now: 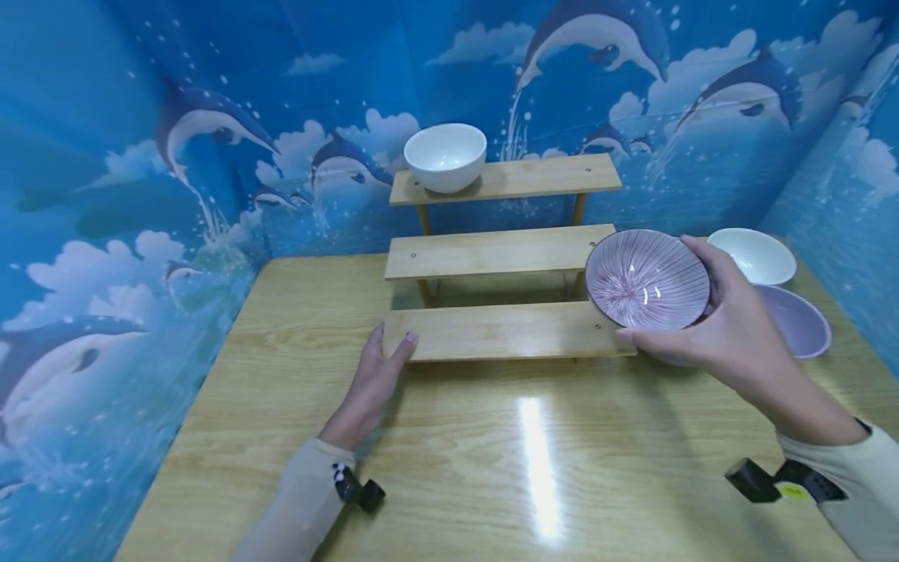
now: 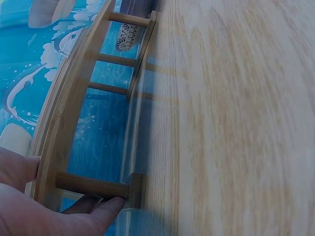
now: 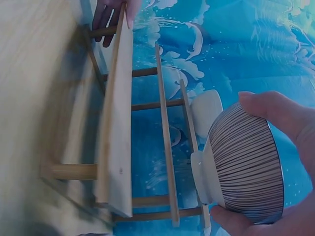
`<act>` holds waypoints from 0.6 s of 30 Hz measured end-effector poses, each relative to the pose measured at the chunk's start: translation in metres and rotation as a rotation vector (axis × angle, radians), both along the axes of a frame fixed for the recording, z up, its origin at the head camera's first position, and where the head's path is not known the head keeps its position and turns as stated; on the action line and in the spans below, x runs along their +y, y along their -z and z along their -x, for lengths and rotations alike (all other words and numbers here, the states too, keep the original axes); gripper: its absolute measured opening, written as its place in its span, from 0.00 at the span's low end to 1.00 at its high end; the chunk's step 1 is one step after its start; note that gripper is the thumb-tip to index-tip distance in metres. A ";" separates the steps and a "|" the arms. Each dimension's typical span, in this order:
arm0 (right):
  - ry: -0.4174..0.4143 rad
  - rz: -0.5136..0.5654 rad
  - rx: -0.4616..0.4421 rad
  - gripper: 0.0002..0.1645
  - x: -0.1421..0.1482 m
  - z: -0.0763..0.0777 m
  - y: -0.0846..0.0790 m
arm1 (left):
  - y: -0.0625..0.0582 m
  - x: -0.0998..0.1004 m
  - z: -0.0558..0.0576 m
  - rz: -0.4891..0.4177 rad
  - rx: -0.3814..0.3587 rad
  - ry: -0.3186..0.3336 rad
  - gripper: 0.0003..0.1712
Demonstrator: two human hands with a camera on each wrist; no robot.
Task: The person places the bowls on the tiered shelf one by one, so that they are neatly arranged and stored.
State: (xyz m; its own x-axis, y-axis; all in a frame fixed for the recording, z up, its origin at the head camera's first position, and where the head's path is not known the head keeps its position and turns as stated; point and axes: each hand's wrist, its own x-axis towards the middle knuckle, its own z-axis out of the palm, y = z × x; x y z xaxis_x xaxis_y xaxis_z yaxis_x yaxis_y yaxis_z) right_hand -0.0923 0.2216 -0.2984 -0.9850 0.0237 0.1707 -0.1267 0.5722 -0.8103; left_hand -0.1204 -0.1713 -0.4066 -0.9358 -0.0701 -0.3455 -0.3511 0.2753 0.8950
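A three-tier wooden stand (image 1: 492,332) is set on the table. My left hand (image 1: 367,382) grips the left end of its lowest board; in the left wrist view the thumb is on one side of the board and the fingers reach underneath, by a leg. My right hand (image 1: 737,336) holds a purple-and-white striped bowl (image 1: 646,277), tilted so its inside faces the head camera, over the stand's right end. From the right wrist, the striped outside of the bowl (image 3: 246,167) and its pale foot show. On the top tier, at the left, sits a white bowl (image 1: 445,156).
To the right of the stand, a white bowl (image 1: 755,254) and a plain purple bowl (image 1: 794,320) lie partly behind my right hand. Part of another dish (image 1: 673,361) peeks out under the striped bowl. A blue dolphin-print cloth (image 1: 337,70) surrounds the wooden table (image 1: 449,468).
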 end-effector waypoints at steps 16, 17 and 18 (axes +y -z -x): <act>0.004 -0.059 0.048 0.75 -0.019 0.055 -0.034 | 0.001 0.000 0.002 -0.004 0.005 -0.010 0.55; 0.005 -0.062 0.046 0.76 -0.020 0.058 -0.034 | 0.001 0.000 0.002 -0.004 0.005 -0.008 0.55; 0.008 -0.068 0.042 0.76 -0.021 0.061 -0.035 | 0.001 0.000 0.002 -0.003 0.006 -0.006 0.55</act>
State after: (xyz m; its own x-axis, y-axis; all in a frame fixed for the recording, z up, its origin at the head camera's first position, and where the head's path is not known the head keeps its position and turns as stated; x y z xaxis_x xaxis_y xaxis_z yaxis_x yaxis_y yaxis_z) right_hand -0.1537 0.2002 -0.2634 -0.9768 0.0188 0.2131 -0.1545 0.6272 -0.7634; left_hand -0.1222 -0.1714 -0.4074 -0.9373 -0.0749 -0.3403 -0.3475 0.2699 0.8980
